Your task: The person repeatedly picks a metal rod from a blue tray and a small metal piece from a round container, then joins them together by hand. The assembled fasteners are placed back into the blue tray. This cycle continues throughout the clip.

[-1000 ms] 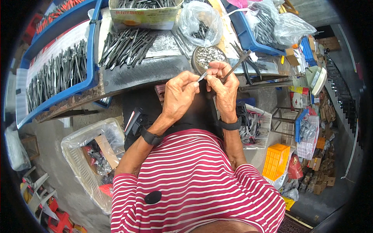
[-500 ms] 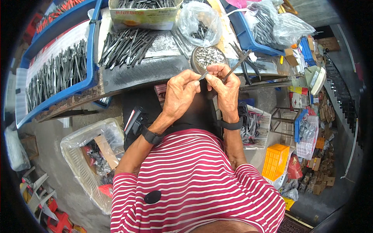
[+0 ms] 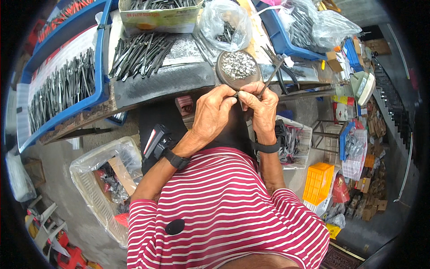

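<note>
My left hand (image 3: 214,110) and my right hand (image 3: 261,107) meet fingertip to fingertip in front of the bench edge. Both are closed in a pinch on a tiny dark piece (image 3: 236,94), mostly covered by the fingers, its kind unclear. A slim dark strip (image 3: 272,76) also sticks up and to the right out of my right hand, held among its fingers; I cannot tell whether it joins the tiny piece. Just beyond the fingertips stands a round bowl (image 3: 219,71) of small shiny silvery bits (image 3: 239,65).
Pliers (image 3: 282,74) lie right of the bowl. A pile of slim dark strips (image 3: 141,54) lies on the bench, near a box (image 3: 159,20) and a clear bag (image 3: 226,22). A blue tray (image 3: 102,89) of similar strips stands left. Lined crates (image 3: 80,166) sit on the floor.
The hands have tilted slightly, and the small grey piece between the fingertips shows less. My left fingers have drawn closer to the right ones. The whole view has shifted a little.
</note>
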